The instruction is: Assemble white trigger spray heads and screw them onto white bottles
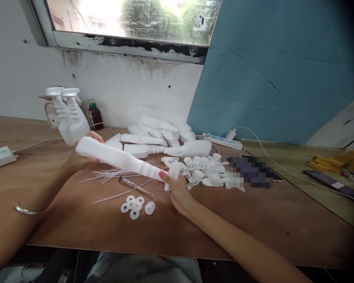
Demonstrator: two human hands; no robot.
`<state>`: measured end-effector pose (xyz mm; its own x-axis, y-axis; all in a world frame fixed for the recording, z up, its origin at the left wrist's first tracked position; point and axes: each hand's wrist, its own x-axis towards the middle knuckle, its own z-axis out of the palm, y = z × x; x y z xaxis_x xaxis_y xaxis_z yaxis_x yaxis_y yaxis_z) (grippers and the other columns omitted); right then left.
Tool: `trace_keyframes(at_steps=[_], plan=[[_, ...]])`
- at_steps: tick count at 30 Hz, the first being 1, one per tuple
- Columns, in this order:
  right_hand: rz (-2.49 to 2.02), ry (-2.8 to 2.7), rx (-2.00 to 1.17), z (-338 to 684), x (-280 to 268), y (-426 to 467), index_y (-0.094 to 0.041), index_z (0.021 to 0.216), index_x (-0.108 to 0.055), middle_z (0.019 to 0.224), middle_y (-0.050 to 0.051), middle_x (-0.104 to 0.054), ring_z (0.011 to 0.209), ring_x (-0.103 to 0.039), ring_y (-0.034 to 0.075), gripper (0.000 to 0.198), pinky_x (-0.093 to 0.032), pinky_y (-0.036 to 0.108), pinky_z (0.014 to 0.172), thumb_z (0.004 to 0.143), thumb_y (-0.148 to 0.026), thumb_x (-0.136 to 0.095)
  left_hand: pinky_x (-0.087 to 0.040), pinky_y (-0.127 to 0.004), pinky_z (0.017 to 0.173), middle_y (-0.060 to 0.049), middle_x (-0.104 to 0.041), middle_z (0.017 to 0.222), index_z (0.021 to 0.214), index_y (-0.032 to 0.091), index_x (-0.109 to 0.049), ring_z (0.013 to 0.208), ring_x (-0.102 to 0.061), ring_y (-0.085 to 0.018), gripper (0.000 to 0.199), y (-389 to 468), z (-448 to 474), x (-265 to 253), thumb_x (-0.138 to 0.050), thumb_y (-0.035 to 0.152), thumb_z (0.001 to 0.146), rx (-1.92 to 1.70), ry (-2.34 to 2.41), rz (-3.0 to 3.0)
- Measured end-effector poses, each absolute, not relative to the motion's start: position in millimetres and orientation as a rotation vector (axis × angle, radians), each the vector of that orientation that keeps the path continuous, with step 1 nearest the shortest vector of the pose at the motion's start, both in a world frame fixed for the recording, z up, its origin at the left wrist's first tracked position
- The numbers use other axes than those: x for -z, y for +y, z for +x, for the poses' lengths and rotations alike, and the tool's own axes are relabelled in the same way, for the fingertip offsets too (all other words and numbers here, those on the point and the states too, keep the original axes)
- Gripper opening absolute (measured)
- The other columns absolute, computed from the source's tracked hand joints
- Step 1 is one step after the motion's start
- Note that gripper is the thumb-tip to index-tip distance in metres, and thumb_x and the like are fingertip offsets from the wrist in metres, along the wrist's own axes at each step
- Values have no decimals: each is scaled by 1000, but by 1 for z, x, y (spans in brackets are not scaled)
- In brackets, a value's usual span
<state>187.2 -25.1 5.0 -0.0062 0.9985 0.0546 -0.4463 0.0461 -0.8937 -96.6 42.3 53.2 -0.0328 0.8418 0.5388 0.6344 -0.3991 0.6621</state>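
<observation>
A white plastic spray bottle (pixel 118 157) is held on its side above the table, its neck tilted down to the right. My left hand (pixel 90 149) is wrapped around its base end. At the neck, my right hand (pixel 178 190) is closed on a white trigger spray head (pixel 172 175), which meets the bottle's mouth; whether it is threaded on cannot be seen. Below the bottle lie thin clear tubes (pixel 109 174), a screwdriver (pixel 132 184) with a clear handle, and several white ring washers (pixel 134 206).
Loose white bottles (pixel 153 133) are piled against the wall, with more spray heads (pixel 206 169) right of centre. Two bottles with heads (pixel 72 122) stand at back left near a dark bottle (pixel 96 117). Power strips (pixel 224 140), cables and phones (pixel 336 184) lie around.
</observation>
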Motion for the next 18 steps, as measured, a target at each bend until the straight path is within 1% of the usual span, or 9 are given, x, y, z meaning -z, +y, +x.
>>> trace_keyframes(at_steps=[2, 4, 5, 8, 10, 11, 13, 16, 18], plan=[[-891, -1089, -1113, 191, -4, -26, -16, 80, -56, 71, -2, -61, 64, -60, 12, 29, -52, 25, 61, 62, -28, -75, -51, -38, 72, -11, -64, 95, 96, 15, -54, 86, -60, -26, 82, 45, -95, -50, -52, 78, 45, -1262, 1463, 1977], [-840, -1381, -719, 197, -2, -26, -17, 83, -57, 77, 1, -64, 69, -61, 14, 26, -53, 26, 62, 64, -24, -74, -51, -37, 74, -11, -64, 99, 107, 13, -51, 91, -58, -27, 73, 47, -95, -47, -50, 70, 62, -1064, 1397, 1843], [-734, -1540, -483, 200, 0, -26, -17, 85, -58, 82, 3, -65, 74, -62, 15, 25, -53, 27, 65, 66, -21, -73, -50, -36, 73, -11, -65, 98, 108, 13, -51, 91, -58, -27, 68, 48, -96, -46, -50, 67, 67, -970, 1376, 1766], [-256, -1922, 208, 207, 3, -26, -16, 85, -59, 91, 8, -67, 85, -62, 17, 17, -55, 28, 69, 71, -14, -68, -51, -34, 65, -7, -68, 87, 104, 15, -55, 81, -61, -26, 55, 54, -106, -41, -50, 59, 73, -745, 1305, 1597], [-82, -2036, 484, 207, 2, -29, -15, 81, -60, 92, 9, -67, 89, -61, 18, 11, -56, 28, 71, 72, -12, -66, -49, -34, 54, -7, -66, 70, 93, 13, -60, 65, -60, -24, 50, 58, -117, -39, -47, 58, 74, -665, 1284, 1492], [-42, -2059, 556, 207, 1, -30, -15, 78, -60, 92, 8, -67, 89, -61, 19, 9, -56, 27, 71, 71, -12, -66, -47, -34, 49, -7, -64, 62, 87, 12, -61, 57, -58, -23, 50, 60, -122, -39, -44, 58, 75, -646, 1286, 1445], [-15, -2063, 601, 204, -1, -33, -16, 72, -60, 89, 5, -68, 86, -62, 18, 9, -57, 27, 72, 69, -11, -67, -43, -33, 45, -7, -58, 52, 81, 10, -61, 50, -54, -22, 51, 64, -133, -41, -41, 56, 74, -691, 1333, 1360], [-15, -2044, 597, 201, -3, -36, -17, 67, -60, 86, 2, -68, 83, -61, 17, 8, -57, 27, 75, 68, -11, -65, -40, -30, 46, -5, -53, 50, 94, 9, -59, 51, -49, -19, 48, 66, -147, -47, -42, 50, 74, -949, 1441, 1242], [-20, -2024, 607, 202, -3, -39, -17, 66, -61, 87, 3, -68, 84, -61, 17, 7, -56, 27, 76, 68, -11, -63, -34, -25, 44, -3, -52, 53, 105, 12, -55, 49, -44, -15, 49, 66, -152, -50, -39, 48, 77, -1125, 1441, 1217]])
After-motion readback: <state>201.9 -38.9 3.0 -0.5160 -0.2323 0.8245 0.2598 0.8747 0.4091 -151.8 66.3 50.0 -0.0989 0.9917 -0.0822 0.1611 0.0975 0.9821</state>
